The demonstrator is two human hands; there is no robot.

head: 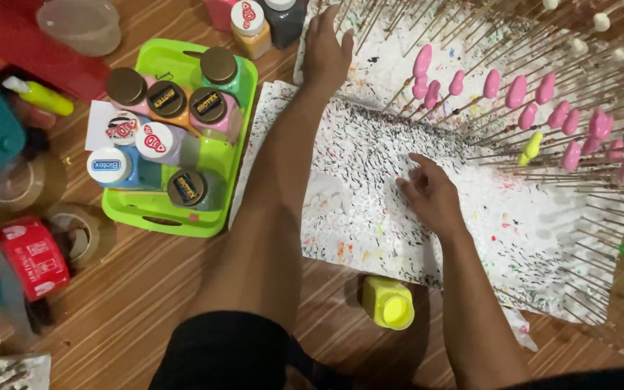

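My left hand (326, 48) lies flat, fingers spread, on the far edge of a white foam board (370, 217) that is speckled with small holes and paint spots. My right hand (431, 193) rests on the middle of the same board, fingers bent, holding nothing. Just beyond the right hand, several thin wooden skewers are stuck into the board. Many carry pink painted tips (516, 91), one a yellow tip (531, 146), and some white tips (601, 22) farther back.
A green tray (154, 214) at the left holds several paint bottles. A yellow open paint bottle (388, 303) stands near the board's front edge. Tape rolls (74, 235), a red roll (32, 256) and a clear cup (81, 23) sit at the left on the wooden floor.
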